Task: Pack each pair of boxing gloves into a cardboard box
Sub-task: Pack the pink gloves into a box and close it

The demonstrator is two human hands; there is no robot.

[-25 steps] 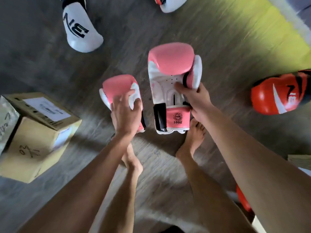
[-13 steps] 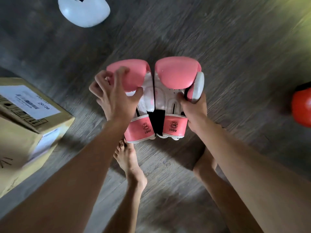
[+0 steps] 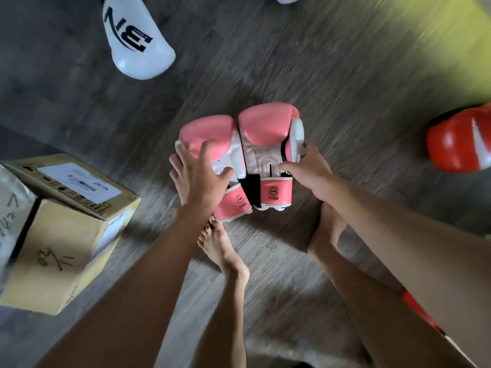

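Since half a second ago both pink gloves sit lower in view, more of the white glove [image 3: 135, 41] shows at 11 o'clock, and my left fingers have spread. From my remote seat I see my left hand [image 3: 198, 179] loosely open, fingers splayed over the left pink glove [image 3: 212, 144], palm against its white inner face. My right hand [image 3: 308, 171] clasps the right pink glove [image 3: 268, 139] at its wrist side, thumb on the white palm panel. Both gloves are rounded, glossy padded leather, touching side by side, cuffs toward me, each cuff printed "10OZ" under a round logo. The white glove bears large dark letters, "BN". At 3 o'clock lies a shiny orange glove [image 3: 457, 142] with a white mark. At 8 o'clock stands a closed cardboard box [image 3: 61, 251], matte tan, with a white label reading "20/20" and pen scribble on its side. Grey wood-grain floor [image 3: 345, 83] lies bare between gloves and box.
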